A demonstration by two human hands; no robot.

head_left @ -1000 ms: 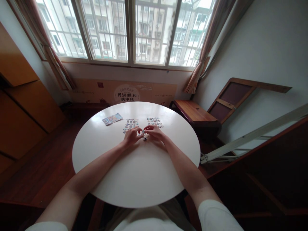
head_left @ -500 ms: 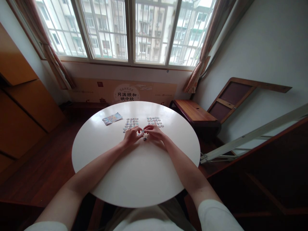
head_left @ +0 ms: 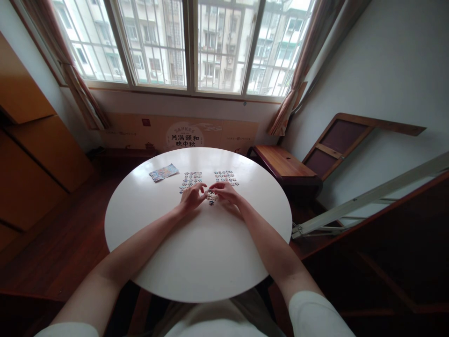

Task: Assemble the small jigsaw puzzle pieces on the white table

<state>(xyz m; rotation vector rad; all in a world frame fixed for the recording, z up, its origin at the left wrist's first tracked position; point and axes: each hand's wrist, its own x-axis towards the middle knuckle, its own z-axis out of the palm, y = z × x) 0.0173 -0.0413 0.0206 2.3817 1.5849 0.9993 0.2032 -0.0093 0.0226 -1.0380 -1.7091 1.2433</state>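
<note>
Over the middle of the round white table (head_left: 196, 243), my right hand (head_left: 227, 192) pinches a small jigsaw puzzle piece (head_left: 211, 191) between thumb and fingertips. My left hand (head_left: 191, 196) is just left of it, thumb and fingers apart, with nothing visible in them. A small pile of loose puzzle pieces (head_left: 212, 200) lies below and between the hands. Beyond the left hand is a block of laid-out pieces (head_left: 192, 178), partly covered by that hand. Another block of pieces (head_left: 226, 177) lies past the right hand.
A colourful printed picture sheet (head_left: 163, 172) lies at the table's far left. A wooden-topped bench (head_left: 283, 161) stands off the table's right side, near a leaning wooden frame (head_left: 338, 140). A long printed panel (head_left: 182, 133) is under the window, and orange cabinets (head_left: 38, 159) stand at left.
My left fingers have come off the puzzle piece and spread apart. The piece stays in my right hand, turned so a darker side shows. Both arms are nearly still.
</note>
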